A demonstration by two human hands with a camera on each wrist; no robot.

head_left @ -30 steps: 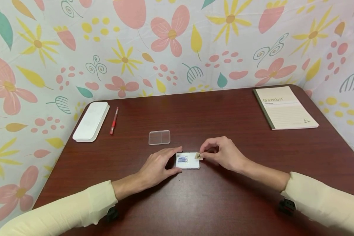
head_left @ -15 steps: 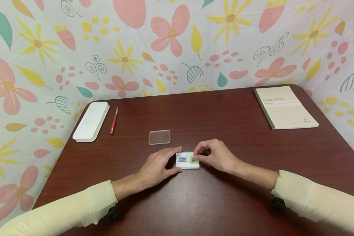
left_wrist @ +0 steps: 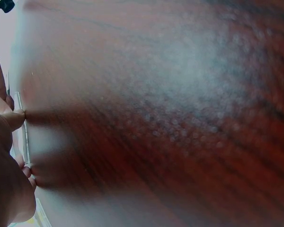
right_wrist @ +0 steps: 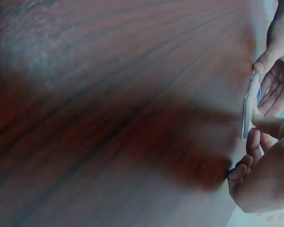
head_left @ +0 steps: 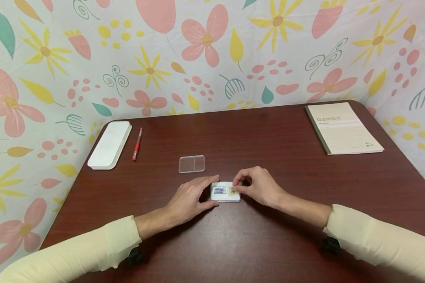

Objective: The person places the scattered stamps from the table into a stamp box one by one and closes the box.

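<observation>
A small clear plastic case [head_left: 229,199] with a white insert lies on the table in the head view. My left hand [head_left: 187,199] holds its left end, thumb at the near edge and fingers at the far edge. On the insert's left half is a blue-and-white stamp [head_left: 219,191]. With thumb and forefinger, my right hand [head_left: 262,188] pinches a yellowish stamp [head_left: 232,192] over the right half; the fingertips hide part of it. The right wrist view shows the case [right_wrist: 247,109] edge-on, with the right thumb [right_wrist: 270,125] right at its upper face.
A clear plastic lid [head_left: 192,164] lies just behind the case. Farther left are a red pen [head_left: 137,144] and a white pencil case [head_left: 109,145]. A notebook [head_left: 345,127] lies at the back right, before a floral curtain [head_left: 212,59].
My right hand has moved left, bringing the yellowish stamp from the case's right edge to beside the blue one, where it now lies straighter. The left hand has stayed in place.
</observation>
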